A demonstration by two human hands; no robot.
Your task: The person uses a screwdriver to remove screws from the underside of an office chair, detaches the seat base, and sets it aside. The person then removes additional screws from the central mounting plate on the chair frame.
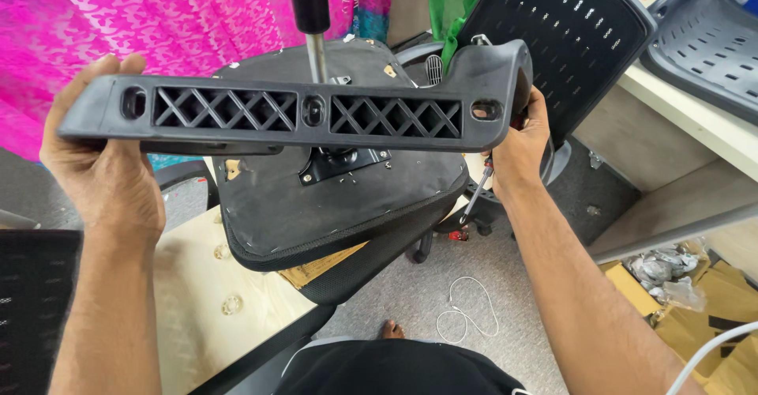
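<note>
Both hands are up in front of the camera holding a black plastic chair armrest (304, 114) flat and horizontal, underside facing up, so the crisscross ribbing and the oval screw holes are in plain sight. Looks held that way to get a good look at the mounting side.

The left hand (99, 170) is wrapped round the straight end, fingers curled over the top edge and palm cupping from below, a firm grasp. The right hand (517, 146) grips the other end, where the armrest bends into its curved bracket part. That hand is pulling double duty: a screwdriver (476, 193) with a thin metal shaft hangs down from it, tucked against the palm, so the fingers are clenched around both the armrest and the tool. Probably kept there so it stays handy.

Right behind the armrest is an upturned office chair seat (339, 205), bottom side up, with its metal mounting plate (343, 164) and the gas lift cylinder (309, 8) sticking straight up. The armrest hovers just above the seat, not touching as far as I can tell.

To the right a black perforated chair backrest (572, 35) leans against a desk (711, 126). On the grey carpet there's a white cable (466, 312), and pink patterned fabric (158, 16) hangs at the back left.
</note>
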